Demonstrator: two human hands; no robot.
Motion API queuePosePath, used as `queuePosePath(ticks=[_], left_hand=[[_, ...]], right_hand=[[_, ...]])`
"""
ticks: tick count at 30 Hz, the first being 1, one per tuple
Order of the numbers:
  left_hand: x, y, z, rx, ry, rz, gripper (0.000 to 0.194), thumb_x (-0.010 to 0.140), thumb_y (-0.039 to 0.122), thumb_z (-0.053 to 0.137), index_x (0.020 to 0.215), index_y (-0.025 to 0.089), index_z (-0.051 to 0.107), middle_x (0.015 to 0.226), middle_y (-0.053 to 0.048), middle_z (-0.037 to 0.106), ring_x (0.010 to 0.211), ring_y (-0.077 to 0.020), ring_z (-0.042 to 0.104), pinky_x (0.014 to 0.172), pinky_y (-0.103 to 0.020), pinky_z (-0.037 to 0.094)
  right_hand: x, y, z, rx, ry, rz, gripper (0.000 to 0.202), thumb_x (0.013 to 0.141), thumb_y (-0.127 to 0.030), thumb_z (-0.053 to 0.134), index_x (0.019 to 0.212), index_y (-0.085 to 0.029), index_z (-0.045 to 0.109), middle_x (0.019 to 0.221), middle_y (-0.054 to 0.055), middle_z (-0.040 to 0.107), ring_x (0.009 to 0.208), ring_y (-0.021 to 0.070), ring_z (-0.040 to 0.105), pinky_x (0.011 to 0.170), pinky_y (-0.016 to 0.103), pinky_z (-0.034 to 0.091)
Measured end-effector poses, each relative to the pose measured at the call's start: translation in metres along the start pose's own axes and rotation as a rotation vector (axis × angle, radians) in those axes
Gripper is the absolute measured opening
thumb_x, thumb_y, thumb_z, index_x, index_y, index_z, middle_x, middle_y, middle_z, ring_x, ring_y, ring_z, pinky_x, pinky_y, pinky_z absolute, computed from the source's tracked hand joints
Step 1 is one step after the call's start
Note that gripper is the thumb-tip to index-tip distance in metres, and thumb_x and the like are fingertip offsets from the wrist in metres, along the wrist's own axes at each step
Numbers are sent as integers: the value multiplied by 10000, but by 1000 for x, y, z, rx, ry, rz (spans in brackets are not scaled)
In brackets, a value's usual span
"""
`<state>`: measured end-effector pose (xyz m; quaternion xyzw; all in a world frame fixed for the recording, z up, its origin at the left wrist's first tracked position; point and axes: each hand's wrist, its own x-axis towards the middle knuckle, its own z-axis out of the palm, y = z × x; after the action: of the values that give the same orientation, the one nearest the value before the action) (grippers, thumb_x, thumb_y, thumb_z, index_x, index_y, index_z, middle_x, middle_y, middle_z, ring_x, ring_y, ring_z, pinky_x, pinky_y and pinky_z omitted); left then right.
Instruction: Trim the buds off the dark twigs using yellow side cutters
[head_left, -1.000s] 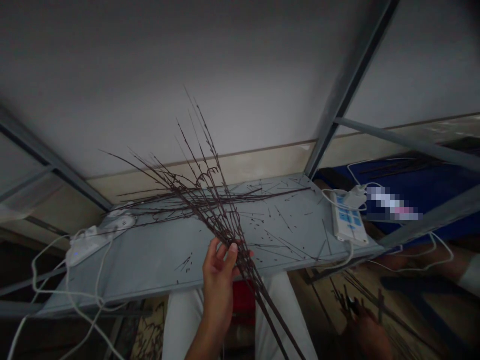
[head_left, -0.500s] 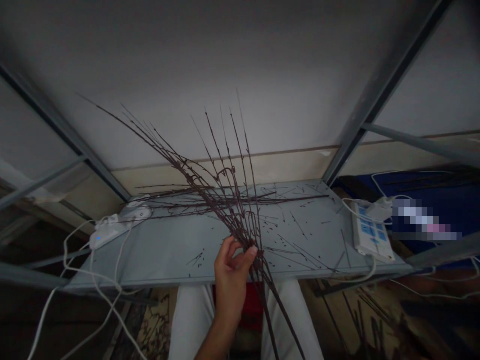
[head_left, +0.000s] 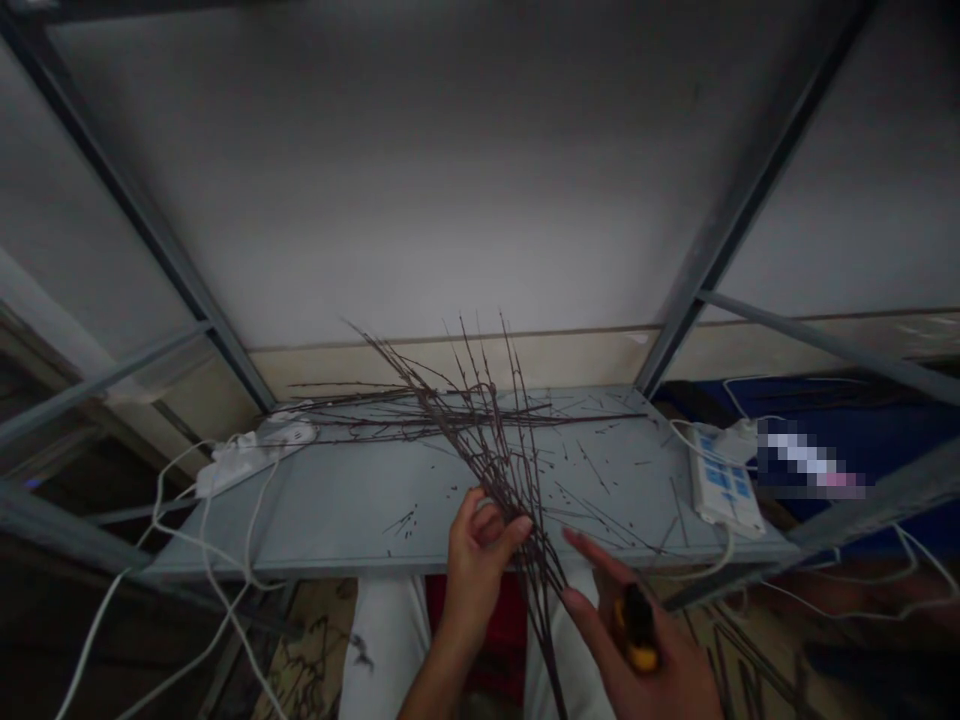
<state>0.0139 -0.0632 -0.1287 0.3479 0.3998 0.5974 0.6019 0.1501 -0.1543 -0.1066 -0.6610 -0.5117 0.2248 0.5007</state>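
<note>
My left hand is closed round a bundle of thin dark twigs, just over the front edge of the grey table. The twigs fan out towards the wall, and their thicker ends run down past my legs. Close by on the right, my right hand has its thumb and forefinger apart beside the stems. A yellow-and-black tool is held in its palm; only the handle shows, so its kind is unclear.
More twigs lie across the back of the grey table, with loose bits scattered around. White power strips with cables sit at the left and right. Metal frame posts rise at both sides.
My right hand has come into view at the lower right with the yellow-and-black tool. The twig bundle's tips sit lower in the view, and the view itself has shifted a little.
</note>
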Motion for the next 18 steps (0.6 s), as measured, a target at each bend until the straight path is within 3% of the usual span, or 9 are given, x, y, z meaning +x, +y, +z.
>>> queuePosePath(ticks=[3, 6, 8, 10, 12, 13, 14, 16, 18], left_hand=[[-5, 14, 0, 32, -101, 49, 405, 748, 345, 841, 1071, 202, 641, 1090, -116, 746, 1023, -253, 710, 902, -367, 561], [-11, 26, -3, 128, -212, 115, 329, 813, 375, 780, 1075, 195, 697, 1186, -130, 723, 1139, -265, 660, 971, -365, 525], [-19, 23, -14, 167, -227, 127, 366, 848, 425, 732, 1136, 201, 699, 1205, -130, 714, 1121, -262, 662, 928, -351, 541], [-30, 7, -36, 220, -199, 105, 327, 910, 476, 632, 1057, 196, 715, 1042, -114, 751, 928, -229, 706, 800, -323, 566], [-38, -21, -65, 359, -180, 24, 431, 965, 514, 500, 764, 189, 698, 681, -60, 702, 612, -181, 650, 633, -297, 541], [-38, -37, -81, 468, -226, -39, 438, 927, 531, 553, 677, 193, 675, 597, -47, 669, 542, -184, 618, 579, -302, 526], [-35, -52, -95, 609, -219, -60, 358, 839, 517, 675, 669, 202, 684, 632, -49, 690, 587, -208, 639, 605, -322, 537], [-18, -76, -118, 777, -122, -77, 258, 669, 426, 838, 780, 223, 725, 831, -63, 749, 850, -290, 699, 809, -399, 559], [8, -88, -128, 830, -67, -110, 311, 662, 351, 852, 930, 246, 735, 1013, -70, 753, 1055, -326, 672, 933, -435, 526]], right_hand=[[19, 5, 1, -15, -137, 26, 732, 635, -537, 821, 1256, -177, 675, 1104, 106, 769, 1048, 302, 707, 918, 360, 561], [12, 16, 10, 63, -332, 98, 446, 726, -536, 763, 973, -164, 752, 853, 73, 785, 816, 253, 734, 756, 294, 585], [2, 21, 13, 104, -298, 140, 399, 763, -562, 727, 817, -167, 738, 746, 58, 761, 719, 232, 713, 660, 261, 570], [-5, 24, 10, 121, -169, 173, 422, 741, -590, 740, 790, -171, 736, 740, 59, 760, 717, 233, 709, 654, 253, 566], [-4, 29, 3, 118, -89, 179, 444, 716, -606, 753, 807, -171, 754, 786, 72, 774, 748, 244, 717, 684, 258, 575], [-1, 31, -2, 110, -80, 175, 451, 710, -609, 754, 813, -170, 762, 799, 77, 778, 754, 248, 719, 688, 261, 579], [3, 34, -6, 101, -86, 168, 450, 713, -608, 753, 815, -170, 766, 804, 80, 780, 755, 251, 719, 689, 265, 581], [9, 39, -13, 88, -104, 157, 431, 723, -593, 755, 812, -171, 766, 792, 77, 777, 755, 252, 716, 687, 269, 582], [14, 39, -16, 91, -101, 142, 402, 738, -571, 758, 816, -177, 763, 786, 70, 771, 756, 247, 710, 689, 271, 578]])
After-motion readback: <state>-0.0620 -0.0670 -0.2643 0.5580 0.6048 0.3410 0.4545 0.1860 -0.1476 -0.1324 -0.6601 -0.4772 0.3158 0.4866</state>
